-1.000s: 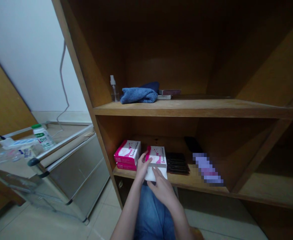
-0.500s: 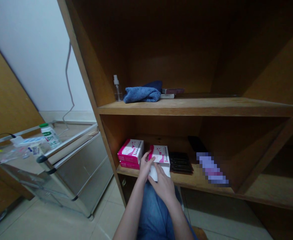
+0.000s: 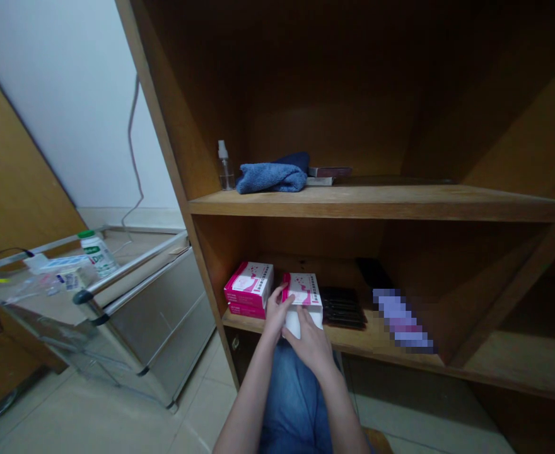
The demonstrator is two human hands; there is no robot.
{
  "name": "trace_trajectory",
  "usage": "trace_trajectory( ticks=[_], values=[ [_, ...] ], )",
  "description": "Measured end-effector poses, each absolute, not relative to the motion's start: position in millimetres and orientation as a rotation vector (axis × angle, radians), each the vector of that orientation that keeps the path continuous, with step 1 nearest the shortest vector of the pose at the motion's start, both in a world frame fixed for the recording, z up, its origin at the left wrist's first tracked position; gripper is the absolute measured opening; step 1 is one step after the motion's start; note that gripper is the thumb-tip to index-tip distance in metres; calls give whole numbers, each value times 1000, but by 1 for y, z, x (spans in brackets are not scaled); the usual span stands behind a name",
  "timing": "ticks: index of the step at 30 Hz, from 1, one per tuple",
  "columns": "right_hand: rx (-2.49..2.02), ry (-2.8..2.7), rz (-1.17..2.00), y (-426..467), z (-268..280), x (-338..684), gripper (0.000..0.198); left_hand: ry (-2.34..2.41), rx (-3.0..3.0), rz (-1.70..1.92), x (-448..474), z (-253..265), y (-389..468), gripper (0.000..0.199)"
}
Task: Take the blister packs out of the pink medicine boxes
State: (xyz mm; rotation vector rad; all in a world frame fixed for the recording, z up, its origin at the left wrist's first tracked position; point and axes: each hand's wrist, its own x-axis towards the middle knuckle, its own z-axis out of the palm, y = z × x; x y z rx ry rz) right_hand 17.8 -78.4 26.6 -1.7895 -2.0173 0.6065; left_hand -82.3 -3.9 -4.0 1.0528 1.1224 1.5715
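A pink-and-white box [image 3: 308, 287] with dark printed characters lies on the lower shelf in front of me. My left hand [image 3: 275, 311] grips its left side, fingers bent over the edge and top. A plain white piece [image 3: 292, 324] shows at the box's near end; whether it is a flap or contents I cannot tell. My right hand [image 3: 311, 340] has its fingers on top of this white piece and the thumb at its left. Left of my hands, stacked pink-and-white boxes [image 3: 250, 287] of the same look stand close by.
Dark flat items [image 3: 344, 307] lie right of the box, then a black object [image 3: 373, 272] and a blurred-out item [image 3: 403, 318]. Above, the upper shelf [image 3: 376, 205] holds a spray bottle [image 3: 225, 169] and blue towel [image 3: 272, 178]. A metal-framed cart [image 3: 130, 343] with a green-capped bottle [image 3: 98, 253] stands left.
Both hands keep their places on the box. Less of the white piece shows beneath my right hand, which has shifted very slightly. The view has moved a little.
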Motion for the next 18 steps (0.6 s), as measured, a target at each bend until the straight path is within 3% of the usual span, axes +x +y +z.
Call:
trace_trajectory(
  ticks=[8,18],
  values=[
    [-1764,-2215,478,-69,39,16,61,1139,1096,1556,-84,-4,-4,37],
    [-1704,-2260,400,-68,42,25,50,1066,1006,1573,-84,-10,-4,47]
  ],
)
